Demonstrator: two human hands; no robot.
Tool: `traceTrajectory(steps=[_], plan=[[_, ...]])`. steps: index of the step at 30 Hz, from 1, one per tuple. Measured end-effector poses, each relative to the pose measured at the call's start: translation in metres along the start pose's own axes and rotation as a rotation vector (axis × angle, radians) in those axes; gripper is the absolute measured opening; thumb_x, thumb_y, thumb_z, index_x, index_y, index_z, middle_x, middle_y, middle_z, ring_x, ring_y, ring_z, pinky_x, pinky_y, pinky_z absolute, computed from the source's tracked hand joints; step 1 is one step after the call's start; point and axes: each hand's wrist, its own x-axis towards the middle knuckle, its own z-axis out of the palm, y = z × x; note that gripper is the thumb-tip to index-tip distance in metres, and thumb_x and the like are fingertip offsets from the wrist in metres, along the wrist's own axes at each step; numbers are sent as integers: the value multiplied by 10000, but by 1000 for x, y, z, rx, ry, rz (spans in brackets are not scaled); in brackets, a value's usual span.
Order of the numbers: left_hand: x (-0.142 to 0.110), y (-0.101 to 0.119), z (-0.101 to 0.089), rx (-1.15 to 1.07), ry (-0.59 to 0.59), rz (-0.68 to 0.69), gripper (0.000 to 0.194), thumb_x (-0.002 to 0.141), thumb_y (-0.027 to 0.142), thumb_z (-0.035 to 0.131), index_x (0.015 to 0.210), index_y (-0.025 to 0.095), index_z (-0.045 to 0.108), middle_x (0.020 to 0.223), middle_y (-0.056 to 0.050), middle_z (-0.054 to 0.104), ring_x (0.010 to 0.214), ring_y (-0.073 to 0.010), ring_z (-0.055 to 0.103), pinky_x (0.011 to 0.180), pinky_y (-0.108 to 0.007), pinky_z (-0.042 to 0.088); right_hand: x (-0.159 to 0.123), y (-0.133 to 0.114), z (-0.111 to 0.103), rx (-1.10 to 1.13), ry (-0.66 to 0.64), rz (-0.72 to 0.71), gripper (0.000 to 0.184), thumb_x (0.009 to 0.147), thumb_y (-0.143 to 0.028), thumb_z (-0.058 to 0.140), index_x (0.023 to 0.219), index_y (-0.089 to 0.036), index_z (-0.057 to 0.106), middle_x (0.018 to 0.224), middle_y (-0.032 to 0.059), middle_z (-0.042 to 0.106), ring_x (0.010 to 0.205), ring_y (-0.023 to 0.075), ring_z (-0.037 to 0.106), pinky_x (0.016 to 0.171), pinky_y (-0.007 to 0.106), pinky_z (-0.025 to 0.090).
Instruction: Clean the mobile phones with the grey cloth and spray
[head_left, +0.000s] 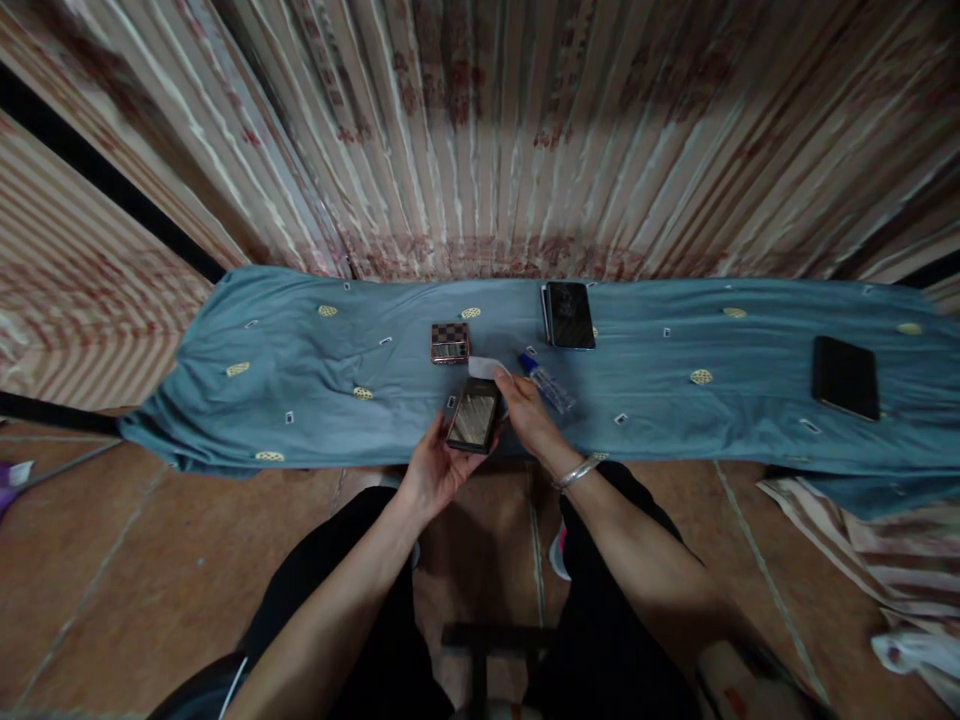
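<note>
My left hand is wrapped round the lower end of a small dark rectangular case with a shiny, reflective panel, held tilted at the cloth's front edge. At the case's upper right, my right hand pinches a thin white wipe-like sheet; whether it is cloth or paper I cannot tell. Just beyond my right hand lies a clear bottle with a blue top. A small checkered case rests behind the white sheet.
A blue patterned cloth covers the long, low surface. A dark-screened phone or tablet lies at the back, on a thin item. A flat black case lies far right. Striped curtains hang behind. Tiled floor shows below.
</note>
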Motion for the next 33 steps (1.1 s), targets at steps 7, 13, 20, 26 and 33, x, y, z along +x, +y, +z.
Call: traceTrajectory(steps=[7, 13, 20, 26, 33], plan=[[-4, -3, 5, -53, -4, -48, 384, 1049, 324, 410, 1298, 131, 630, 1134, -157, 773, 999, -236, 773, 717, -289, 608, -4, -6, 4, -40, -21, -103, 234, 890, -466, 659, 785, -271, 735, 658, -58, 631, 695, 170, 591, 839, 302, 520], [1, -5, 1, 41, -30, 6, 344, 1032, 324, 459, 1273, 160, 641, 1111, -143, 776, 959, -238, 770, 801, -354, 609, -10, -11, 1, -115, -34, -171, 192, 904, -413, 661, 766, -289, 707, 629, -47, 585, 690, 188, 585, 868, 327, 534], [2, -9, 1, 89, -13, 75, 278, 1026, 263, 479, 1206, 219, 686, 1029, -46, 784, 905, -165, 743, 863, -320, 603, -19, -16, 1, -331, -98, -294, 226, 950, -395, 593, 1058, -287, 759, 1098, 45, 775, 1159, 267, 678, 1147, 434, 453], [15, -16, -10, 142, -85, 199, 314, 941, 310, 615, 1226, 233, 723, 1192, -52, 761, 1181, -212, 680, 1041, -359, 535, -20, -9, 0, -467, -198, -462, 393, 974, -388, 554, 1329, -286, 686, 1412, 43, 685, 1386, 264, 563, 1262, 495, 362], [16, -9, -9, 93, -5, 179, 312, 1019, 358, 462, 1106, 229, 731, 1184, -45, 754, 1236, -198, 653, 1055, -355, 533, -21, 2, 5, -637, -291, -576, 421, 1018, -385, 496, 1378, -244, 662, 1515, 77, 598, 1501, 274, 448, 1297, 541, 327]])
